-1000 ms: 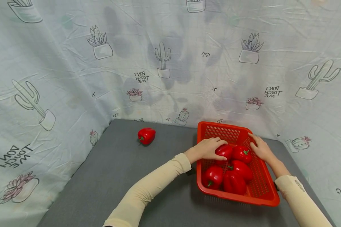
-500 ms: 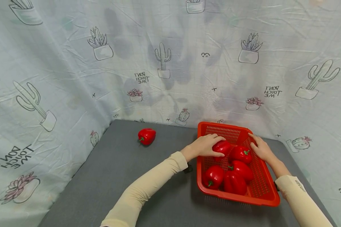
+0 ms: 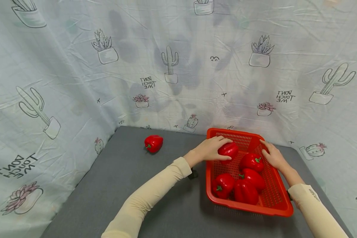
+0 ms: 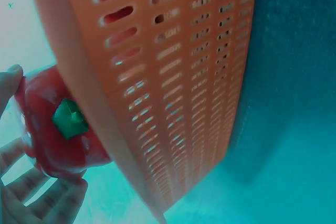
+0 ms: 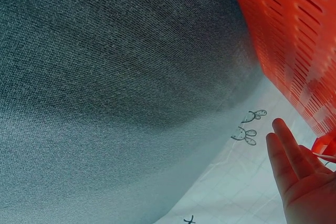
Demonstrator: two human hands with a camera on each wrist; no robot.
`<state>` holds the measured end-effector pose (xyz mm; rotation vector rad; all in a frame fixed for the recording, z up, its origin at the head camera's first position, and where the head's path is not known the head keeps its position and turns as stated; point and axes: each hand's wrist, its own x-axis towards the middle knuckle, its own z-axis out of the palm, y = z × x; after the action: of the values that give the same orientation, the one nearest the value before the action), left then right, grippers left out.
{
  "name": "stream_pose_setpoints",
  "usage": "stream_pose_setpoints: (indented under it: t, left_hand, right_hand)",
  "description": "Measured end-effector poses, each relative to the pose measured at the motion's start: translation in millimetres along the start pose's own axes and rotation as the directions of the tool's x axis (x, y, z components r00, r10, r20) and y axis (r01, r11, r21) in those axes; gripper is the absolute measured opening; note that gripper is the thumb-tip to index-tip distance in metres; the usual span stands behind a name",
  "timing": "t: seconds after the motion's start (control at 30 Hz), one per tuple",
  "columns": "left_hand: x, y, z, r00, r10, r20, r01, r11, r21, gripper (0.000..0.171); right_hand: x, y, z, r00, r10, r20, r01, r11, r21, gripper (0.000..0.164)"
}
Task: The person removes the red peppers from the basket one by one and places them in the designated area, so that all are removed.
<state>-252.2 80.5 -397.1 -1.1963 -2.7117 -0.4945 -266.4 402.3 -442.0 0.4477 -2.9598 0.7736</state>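
A red bell pepper (image 3: 228, 151) is in the grip of my left hand (image 3: 209, 149), thumb on its near side, fingers over the far side. It is raised at the left rim of a red perforated plastic basket (image 3: 281, 211). In the left wrist view, the green stem of the held pepper (image 4: 44, 114) faces the camera beside the basket's rim (image 4: 79, 77). My right hand (image 3: 275, 157) rests at the basket's right rim; the right wrist view shows its fingers (image 5: 286, 156) stretched out along the outside wall. Several more red bell peppers (image 3: 246, 191) lie inside the basket.
One more bell pepper (image 3: 153, 143) lies alone on the grey table (image 3: 119, 172), toward the back left. A pale curtain (image 3: 190, 66) printed with cacti hangs behind the table and along both sides.
My left hand has lifted the bell pepper off the others and carried it left and toward the back, to the basket's left rim. The right hand and basket have stayed put.
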Motion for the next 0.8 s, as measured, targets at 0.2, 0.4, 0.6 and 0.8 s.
stream_pose_setpoints:
  t: [0.2,0.4,0.6,0.8]
  left_hand:
    - [-3.4,-5.7,-7.6,1.0,-0.012,-0.015,0.012,1.0,0.009,0.062]
    - [-7.2,-11.7,-16.1,0.999,-0.033,-0.023,0.033,0.999,-0.017,0.064]
    - [-11.5,-17.9,-22.9,0.997,-0.05,-0.051,0.049,0.998,-0.026,0.063]
    - [-16.4,-25.8,-25.4,0.995,-0.054,-0.083,0.051,0.998,-0.045,0.062]
  right_hand:
    - [-0.2,0.0,0.0,1.0,-0.003,0.003,0.003,1.0,0.006,0.048]
    - [0.4,1.5,0.7,1.0,-0.016,-0.007,0.016,1.0,0.001,0.048]
    - [1.1,2.4,0.7,1.0,-0.016,-0.009,0.016,1.0,0.005,0.048]
    - [0.2,1.6,0.3,1.0,-0.007,-0.006,0.007,1.0,0.009,0.048]
